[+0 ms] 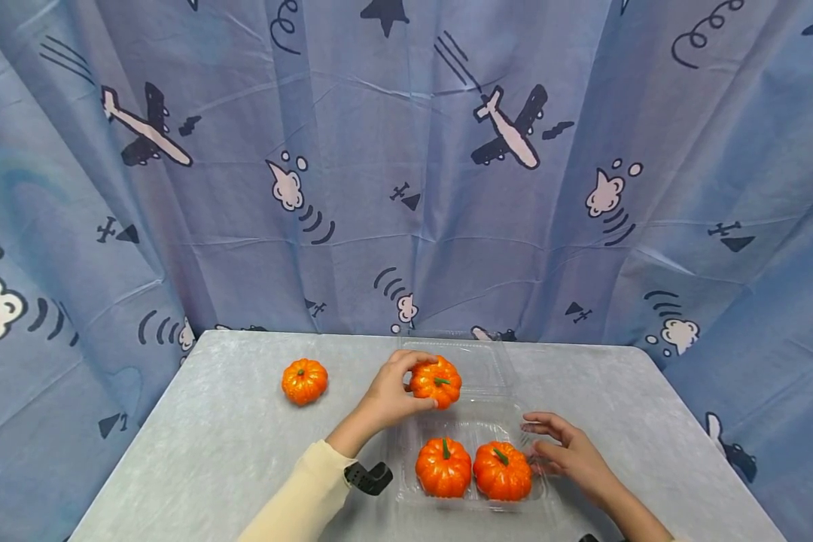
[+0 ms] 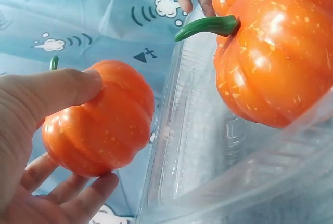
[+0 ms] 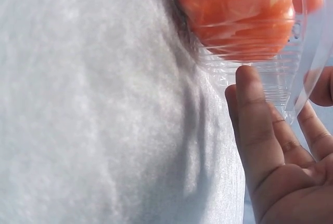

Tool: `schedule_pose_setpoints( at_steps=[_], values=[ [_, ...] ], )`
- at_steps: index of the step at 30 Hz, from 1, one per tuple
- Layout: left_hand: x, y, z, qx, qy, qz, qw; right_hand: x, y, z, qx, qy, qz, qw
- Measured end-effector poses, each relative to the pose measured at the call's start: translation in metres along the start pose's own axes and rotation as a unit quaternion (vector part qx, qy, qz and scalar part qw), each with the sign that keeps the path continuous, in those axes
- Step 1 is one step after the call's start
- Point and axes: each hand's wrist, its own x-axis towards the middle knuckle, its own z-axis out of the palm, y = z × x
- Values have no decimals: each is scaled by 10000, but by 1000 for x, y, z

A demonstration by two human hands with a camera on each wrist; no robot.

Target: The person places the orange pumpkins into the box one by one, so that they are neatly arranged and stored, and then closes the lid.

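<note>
We see the left hand (image 1: 386,391) grasping an orange pumpkin (image 1: 440,384), the thumb on one side and the fingers around the other, its green stem showing beyond the thumb in the left wrist view. From the head, we see this pumpkin over the place where a clear plastic tray (image 1: 470,427) meets its open lid (image 1: 477,369). The right hand (image 1: 572,452) is free of any grasp, its fingers loosely extended at the tray's right wall; we cannot tell whether the fingertips touch the plastic. Around the left wrist we see a black band (image 1: 369,478), just past the end of a cream sleeve (image 1: 305,489). Inside the tray, along its near side, two more pumpkins sit side by side, a left one (image 1: 443,468) and a right one (image 1: 503,471), stems up. Well apart to the left, a lone pumpkin (image 1: 304,382) rests on the pale grey surface (image 1: 210,452). Behind everything, we see a blue curtain (image 1: 379,203) printed with airplanes, clouds and stars.
</note>
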Motion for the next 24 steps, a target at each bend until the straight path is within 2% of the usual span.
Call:
schedule_pose_setpoints(
  at_steps=[17, 24],
  values=[
    [12, 13, 21, 287, -677, 148, 9972, 0, 0, 1, -3, 16, -55, 10000],
    [16, 15, 29, 581, -990, 270, 9930, 0, 0, 1, -15, 24, -29, 10000]
  ],
)
